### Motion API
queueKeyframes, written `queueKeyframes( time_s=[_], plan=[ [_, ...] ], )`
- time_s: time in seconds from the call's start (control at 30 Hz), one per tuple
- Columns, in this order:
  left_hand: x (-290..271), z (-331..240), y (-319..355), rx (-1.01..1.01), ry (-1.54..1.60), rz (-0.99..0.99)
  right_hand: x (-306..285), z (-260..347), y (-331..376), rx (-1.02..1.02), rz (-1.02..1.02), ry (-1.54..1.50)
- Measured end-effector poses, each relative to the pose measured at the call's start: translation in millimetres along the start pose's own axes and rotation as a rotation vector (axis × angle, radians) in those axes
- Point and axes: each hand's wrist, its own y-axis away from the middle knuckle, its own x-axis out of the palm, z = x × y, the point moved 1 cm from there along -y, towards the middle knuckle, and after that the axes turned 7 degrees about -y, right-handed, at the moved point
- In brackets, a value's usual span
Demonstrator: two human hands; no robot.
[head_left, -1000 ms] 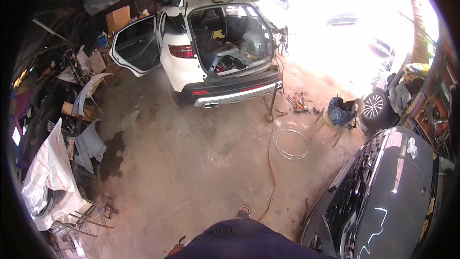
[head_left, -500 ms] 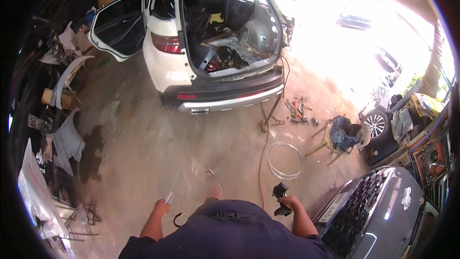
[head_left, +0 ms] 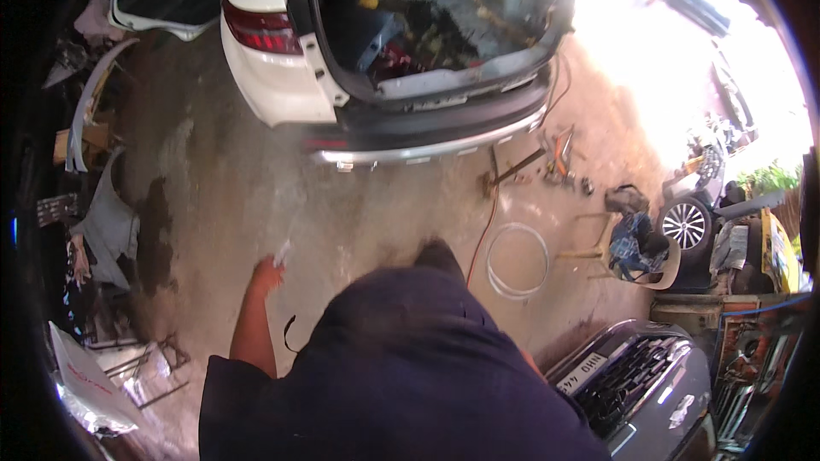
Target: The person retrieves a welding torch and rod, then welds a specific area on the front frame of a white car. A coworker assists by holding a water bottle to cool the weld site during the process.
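Observation:
My left hand [head_left: 266,275] swings out over the concrete floor and is closed on a small white object [head_left: 283,249]. My dark blue shirt [head_left: 401,376] fills the lower middle of the view and hides my right hand. Straight ahead stands a white SUV [head_left: 273,77] with its tailgate up. Its cargo area [head_left: 427,26] is full of loose parts and clutter. The grey rear bumper [head_left: 427,143] is a short way in front of me.
An orange hose [head_left: 489,222] runs across the floor to a coil of white tubing [head_left: 517,260]. A chair with blue cloth [head_left: 632,243] and scattered tools [head_left: 559,158] lie at the right. A grey car's grille [head_left: 632,384] is at lower right. Loose body panels [head_left: 107,222] lean at the left.
I have walked closer to the white SUV, which now fills the top of the view. My right hand, seen with a dark object half a second ago, has dropped out of sight.

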Motion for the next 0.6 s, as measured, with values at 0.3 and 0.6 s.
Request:
queueKeyframes(
  time_s=[0.3, 0.6],
  plan=[
    [48.5, -103.6, -16.9, -0.223, 0.367, 0.162, -286.5, 311.6, -138.2, -0.027, -0.042, 0.243],
    [31.6, -252.9, 18.0, -0.351, 0.238, 0.134, -522.2, 752.8, -175.8, -0.531, -0.264, -0.028]
  ],
)
